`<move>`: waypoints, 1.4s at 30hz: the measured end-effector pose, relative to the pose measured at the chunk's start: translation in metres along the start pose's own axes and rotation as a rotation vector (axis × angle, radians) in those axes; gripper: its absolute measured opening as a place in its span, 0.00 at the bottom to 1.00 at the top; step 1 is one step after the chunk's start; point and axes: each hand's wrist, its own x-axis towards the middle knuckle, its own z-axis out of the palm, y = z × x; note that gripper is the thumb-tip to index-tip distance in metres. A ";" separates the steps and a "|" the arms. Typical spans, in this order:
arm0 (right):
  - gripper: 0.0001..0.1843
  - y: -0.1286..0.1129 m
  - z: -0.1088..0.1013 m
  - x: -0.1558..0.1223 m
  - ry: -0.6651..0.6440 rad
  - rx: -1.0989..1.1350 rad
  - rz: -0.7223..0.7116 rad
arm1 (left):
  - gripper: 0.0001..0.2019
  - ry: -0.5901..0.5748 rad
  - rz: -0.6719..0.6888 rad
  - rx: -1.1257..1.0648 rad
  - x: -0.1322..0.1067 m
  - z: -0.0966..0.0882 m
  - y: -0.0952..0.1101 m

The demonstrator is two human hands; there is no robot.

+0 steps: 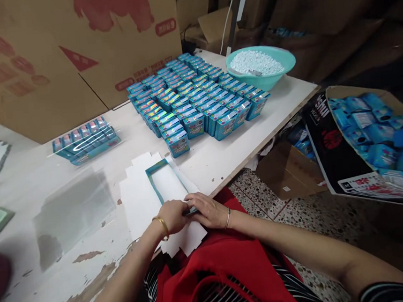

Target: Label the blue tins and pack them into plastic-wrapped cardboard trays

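Observation:
A shallow cardboard tray (149,172) with blue walls lies on white cut-out sheets (137,194) near the table's front edge. My left hand (172,216) is closed on the tray's near end, its thumb and fingers bent around the corner. Beside it, my right hand (208,210) pinches the same end wall, fingers curled over it. The hands meet there and hide most of that end. Just beyond the tray stand rows of small blue boxes (179,144) with shiny tops.
A wrapped pack of blue boxes (93,144) and clear plastic sheets (76,213) lie at left. A green basin (287,59) of small white pieces stands at the back right. A large carton (73,54) borders the table; another carton (332,158), full of blue packs, is at right.

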 end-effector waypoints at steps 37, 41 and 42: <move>0.30 -0.009 -0.068 -0.023 0.009 -0.425 0.896 | 0.49 0.648 -0.108 0.246 0.127 -0.135 -0.052; 0.30 -0.004 -0.070 -0.009 0.010 -0.422 0.882 | 0.50 0.735 -0.150 0.031 0.117 -0.150 -0.058; 0.30 -0.003 -0.071 -0.007 0.008 -0.423 0.877 | 0.49 0.798 -0.121 -0.013 0.110 -0.152 -0.057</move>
